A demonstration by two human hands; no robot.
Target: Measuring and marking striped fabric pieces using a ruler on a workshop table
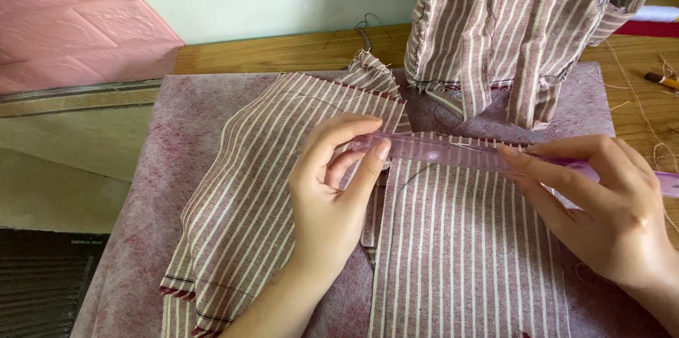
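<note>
Ruler [453,152]: translucent purple plastic strip, laid flat across the top edge of a rectangular striped fabric piece [460,253] on the pad, running L–R from just beside the second fabric piece to past the right frame edge.

L hand [332,196]: thumb and forefinger pinch the ruler's left end; remaining fingers curl loosely under, wrist resting over the gap between the two fabric pieces.

R hand [601,204]: fingers extended and pressed down on the ruler's right portion, thumb alongside; holds it flat against the cloth. Neither hand holds a marking tool.

Second fabric piece [262,204]: same maroon/cream stripe, curved outline w/ frayed corner at top, lies to the left, partly under the L wrist.

Pad [148,225]: mottled pinkish felt covering the wooden table [283,51]; both pieces lie on it.

Background: a stitched garment section [509,27] in matching stripe stands or hangs at the rear, its lower edge touching the pad. Loose threads scattered on the table at right; a small pencil-like object [661,80] near the far right edge, too small to identify w/ certainty.

Progress (judgement): pieces already cut, one section apparently sewn. Ruler is aligned w/ the top edge, but no drawn line can be made out beneath it; marking or measuring seems not yet done.
</note>
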